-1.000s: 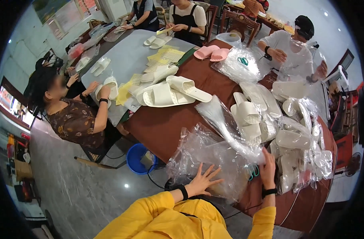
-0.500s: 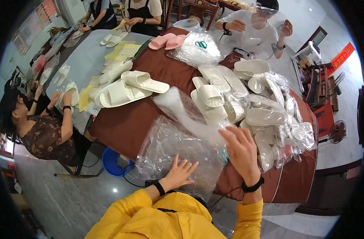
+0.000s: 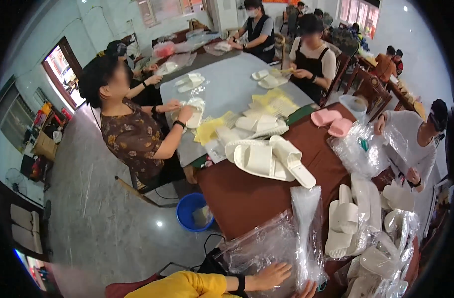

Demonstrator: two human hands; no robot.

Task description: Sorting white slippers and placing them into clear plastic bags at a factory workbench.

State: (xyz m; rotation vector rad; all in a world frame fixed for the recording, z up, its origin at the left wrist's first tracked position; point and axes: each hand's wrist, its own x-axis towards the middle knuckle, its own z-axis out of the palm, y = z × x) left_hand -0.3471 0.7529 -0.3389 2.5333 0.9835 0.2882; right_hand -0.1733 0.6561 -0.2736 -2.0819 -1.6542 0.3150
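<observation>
My left hand [image 3: 269, 274], in a yellow sleeve with a black wristband, lies flat with fingers spread on a pile of clear plastic bags [image 3: 259, 247] at the near edge of the brown table [image 3: 247, 196]. My right hand [image 3: 307, 290] shows only partly at the bottom edge. It grips the lower end of one long clear plastic bag [image 3: 307, 223] that stands up beside the pile. White slippers [image 3: 344, 224] lie just right of that bag.
More white slippers [image 3: 266, 158] and a pink pair [image 3: 331, 121] lie mid-table, with bagged slippers [image 3: 386, 258] at the right. A blue bucket [image 3: 192, 213] stands on the floor. A seated person in a patterned top [image 3: 132, 136], one in white [image 3: 411, 141] and others work around the tables.
My right hand came down from above the slippers to the bottom edge, bringing the long bag upright. My left hand stayed on the bag pile. The view swung left.
</observation>
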